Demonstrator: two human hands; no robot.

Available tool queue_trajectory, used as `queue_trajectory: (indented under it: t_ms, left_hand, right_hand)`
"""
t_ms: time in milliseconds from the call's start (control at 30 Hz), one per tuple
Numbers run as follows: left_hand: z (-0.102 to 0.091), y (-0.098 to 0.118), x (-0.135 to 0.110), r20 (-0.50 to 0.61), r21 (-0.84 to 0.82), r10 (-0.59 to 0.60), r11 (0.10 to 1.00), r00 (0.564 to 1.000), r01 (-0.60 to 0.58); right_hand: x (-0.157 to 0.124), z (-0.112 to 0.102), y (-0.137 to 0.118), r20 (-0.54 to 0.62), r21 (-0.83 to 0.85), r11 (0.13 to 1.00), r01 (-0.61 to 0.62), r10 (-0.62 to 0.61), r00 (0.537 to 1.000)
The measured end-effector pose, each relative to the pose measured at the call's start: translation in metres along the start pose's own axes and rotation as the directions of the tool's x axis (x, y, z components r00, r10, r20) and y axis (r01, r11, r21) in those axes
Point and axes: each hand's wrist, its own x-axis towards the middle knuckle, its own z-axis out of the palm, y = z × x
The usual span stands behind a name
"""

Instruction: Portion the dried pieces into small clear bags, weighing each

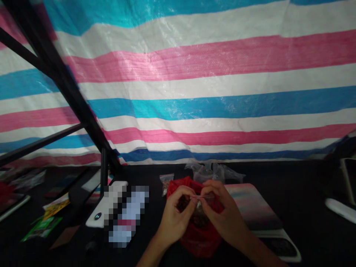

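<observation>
My left hand (176, 215) and my right hand (219, 211) meet over an open red plastic bag (198, 239) on the dark table. Both pinch the top edge of a small clear plastic bag (199, 205) with dark brownish bits in it, held between them just above the red bag. More of the dark bits show inside the red bag. A small filled clear bag (166, 182) lies just behind the red bag to the left.
Crumpled clear bags (214, 171) lie behind the hands. A pastel pad (253, 207) lies to the right on a white tray (289, 248). A white phone-like device (100, 207), green and yellow packets (46, 222) and black frame bars (69, 96) stand left. A striped tarp (194, 81) hangs behind.
</observation>
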Motion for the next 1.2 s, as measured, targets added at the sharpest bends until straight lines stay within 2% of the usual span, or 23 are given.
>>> queue_trajectory:
  t_ms: [233, 433, 500, 567, 600, 633, 700, 733, 800, 867, 1000, 1067, 1200]
  left_hand:
    - [-0.004, -0.004, 0.001, -0.125, -0.010, 0.051, 0.999, 0.991, -0.053]
    - [-0.003, -0.002, 0.000, -0.118, -0.033, 0.015, 0.999, 0.993, -0.019]
    - [-0.005, 0.000, 0.001, -0.199, -0.016, 0.003, 1.000, 0.980, -0.006]
    - [-0.012, -0.001, 0.003, -0.373, -0.018, -0.023, 1.000, 0.927, 0.018]
    - [-0.018, -0.003, 0.006, -0.487, -0.023, -0.044, 0.999, 0.873, 0.037]
    - [-0.025, -0.005, 0.009, -0.602, -0.022, -0.061, 0.998, 0.796, 0.060]
    - [-0.042, -0.012, 0.015, -0.745, 0.000, -0.087, 0.992, 0.662, 0.130]
    - [-0.050, -0.015, 0.018, -0.775, 0.021, -0.085, 0.987, 0.627, 0.159]
    - [-0.062, -0.021, 0.023, -0.778, 0.070, -0.080, 0.975, 0.624, 0.212]
    - [-0.069, -0.027, 0.026, -0.758, 0.119, -0.080, 0.959, 0.647, 0.257]
    - [-0.067, -0.039, 0.026, -0.723, 0.210, -0.082, 0.920, 0.686, 0.331]
    - [-0.062, -0.047, 0.024, -0.699, 0.323, -0.040, 0.873, 0.714, 0.365]
    - [-0.054, -0.062, 0.018, -0.589, 0.641, 0.137, 0.679, 0.796, 0.358]
  right_hand:
    - [-0.001, 0.003, -0.003, 0.023, 0.041, 0.999, -0.004, 0.003, 1.000]
    - [-0.008, 0.006, -0.005, -0.007, 0.030, 0.999, -0.028, 0.028, 1.000]
    - [-0.008, 0.005, -0.004, 0.002, 0.046, 0.999, -0.009, 0.009, 1.000]
    - [-0.006, 0.002, -0.001, 0.010, 0.022, 1.000, 0.020, -0.020, 1.000]
    - [-0.004, -0.001, 0.001, 0.027, -0.010, 0.999, 0.041, -0.041, 0.999]
    - [-0.002, -0.004, 0.003, 0.067, -0.054, 0.996, 0.069, -0.065, 0.996]
    - [0.003, -0.013, 0.006, 0.235, -0.168, 0.973, 0.159, -0.117, 0.965]
    - [0.006, -0.017, 0.007, 0.340, -0.229, 0.950, 0.211, -0.125, 0.932]
    - [0.009, -0.025, 0.008, 0.498, -0.329, 0.901, 0.282, -0.088, 0.863]
    - [0.010, -0.030, 0.009, 0.552, -0.390, 0.875, 0.287, -0.027, 0.834]
    - [0.009, -0.028, 0.009, 0.539, -0.414, 0.876, 0.249, 0.016, 0.842]
    - [0.009, -0.024, 0.011, 0.542, -0.410, 0.879, 0.244, 0.019, 0.840]
    - [0.012, -0.021, 0.015, 0.544, -0.407, 0.884, 0.229, 0.033, 0.839]
